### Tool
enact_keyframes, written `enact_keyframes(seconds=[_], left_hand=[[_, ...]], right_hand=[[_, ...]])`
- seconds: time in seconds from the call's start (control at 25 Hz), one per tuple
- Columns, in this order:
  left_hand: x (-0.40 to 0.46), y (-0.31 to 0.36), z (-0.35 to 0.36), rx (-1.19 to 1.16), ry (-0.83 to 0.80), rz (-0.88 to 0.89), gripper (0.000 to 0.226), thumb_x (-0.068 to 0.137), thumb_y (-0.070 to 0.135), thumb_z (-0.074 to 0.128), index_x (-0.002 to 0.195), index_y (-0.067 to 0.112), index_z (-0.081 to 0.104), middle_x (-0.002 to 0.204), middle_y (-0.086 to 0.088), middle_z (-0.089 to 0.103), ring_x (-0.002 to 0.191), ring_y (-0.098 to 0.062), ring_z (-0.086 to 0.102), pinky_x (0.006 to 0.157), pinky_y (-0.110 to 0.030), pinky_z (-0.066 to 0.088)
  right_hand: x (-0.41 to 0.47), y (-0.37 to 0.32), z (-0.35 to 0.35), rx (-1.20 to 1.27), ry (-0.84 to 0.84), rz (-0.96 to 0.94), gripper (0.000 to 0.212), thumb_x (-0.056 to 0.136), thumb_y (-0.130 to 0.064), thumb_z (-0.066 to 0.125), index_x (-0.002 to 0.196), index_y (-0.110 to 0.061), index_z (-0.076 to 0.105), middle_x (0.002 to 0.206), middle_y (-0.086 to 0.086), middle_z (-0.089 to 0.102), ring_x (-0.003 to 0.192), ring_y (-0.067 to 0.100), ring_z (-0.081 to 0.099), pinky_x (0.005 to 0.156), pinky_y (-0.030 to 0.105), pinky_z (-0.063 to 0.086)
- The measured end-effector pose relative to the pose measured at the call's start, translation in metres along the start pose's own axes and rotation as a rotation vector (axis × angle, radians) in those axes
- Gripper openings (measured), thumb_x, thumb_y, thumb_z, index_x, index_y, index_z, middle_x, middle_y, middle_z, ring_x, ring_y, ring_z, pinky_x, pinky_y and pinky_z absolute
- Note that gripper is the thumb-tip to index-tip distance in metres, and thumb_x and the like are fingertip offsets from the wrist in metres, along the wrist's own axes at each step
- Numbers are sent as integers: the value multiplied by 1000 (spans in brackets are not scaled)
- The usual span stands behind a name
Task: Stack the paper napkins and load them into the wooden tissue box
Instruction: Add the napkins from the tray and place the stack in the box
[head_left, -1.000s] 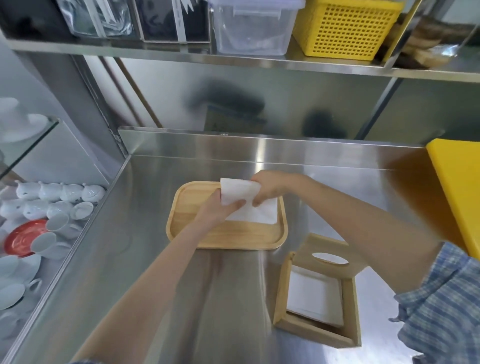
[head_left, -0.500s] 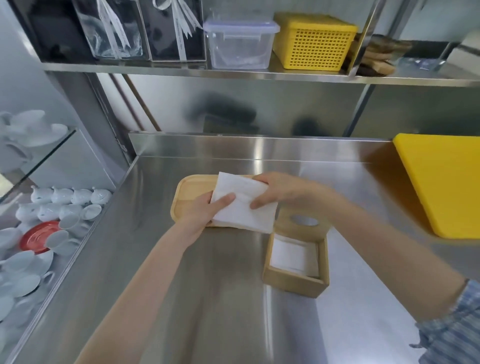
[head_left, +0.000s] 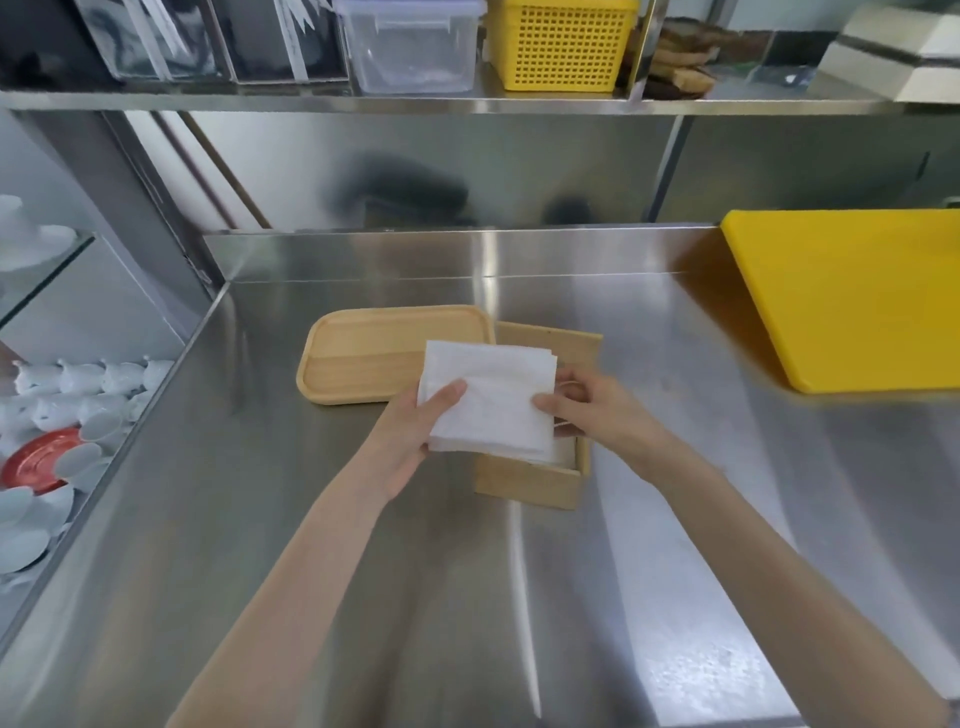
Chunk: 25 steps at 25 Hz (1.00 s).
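Over a steel surface, both hands pinch a stack of white napkins; the left hand grips its near-left corner, thumb on top; the right hand clasps the right edge; the stack hovers above the open wooden box, just beside a wooden tray; a yellow board lies well apart.

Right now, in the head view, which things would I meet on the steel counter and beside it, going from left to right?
White cups and red saucer below the counter's left edge → wooden tray → napkin stack held by both hands over the wooden tissue box → yellow board.
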<state>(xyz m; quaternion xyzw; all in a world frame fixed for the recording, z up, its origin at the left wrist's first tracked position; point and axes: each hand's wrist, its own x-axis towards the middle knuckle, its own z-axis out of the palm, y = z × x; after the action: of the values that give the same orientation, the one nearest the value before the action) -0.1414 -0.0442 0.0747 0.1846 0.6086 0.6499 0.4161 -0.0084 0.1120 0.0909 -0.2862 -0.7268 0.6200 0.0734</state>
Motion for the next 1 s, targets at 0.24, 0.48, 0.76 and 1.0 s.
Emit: enact_keyframes(seconds=[0.24,0.48,0.76,1.0], left_hand=[[-1,-15,26,237,164,-45,22,93,24,51,110,16,61,109,-3,66,100,-21,60,85,-34,47],[16,-26,40,449,219,-40,20,91,25,50,97,11,63,92,-1,61,84,-17,54,68,-24,39],[39,-33,50,737,333,66,23,88,23,55,106,9,58,92,-4,57,84,-18,48,71,-25,34],[52,-37,47,973,306,157,30,89,20,54,115,5,50,113,-12,62,99,-29,56,74,-31,40]], right_hand=[[-12,27,-2,11,199,27,20,88,-13,61,107,-8,59,85,2,62,82,18,60,76,31,55],[-7,46,-10,-150,287,58,20,90,-20,56,101,-5,61,87,4,63,90,30,65,90,47,53],[10,56,-16,-383,343,47,21,88,-18,57,104,-4,60,86,4,62,80,18,54,71,25,41],[24,50,-11,-724,313,-42,21,89,-13,52,108,-5,53,98,15,66,89,34,60,73,38,50]])
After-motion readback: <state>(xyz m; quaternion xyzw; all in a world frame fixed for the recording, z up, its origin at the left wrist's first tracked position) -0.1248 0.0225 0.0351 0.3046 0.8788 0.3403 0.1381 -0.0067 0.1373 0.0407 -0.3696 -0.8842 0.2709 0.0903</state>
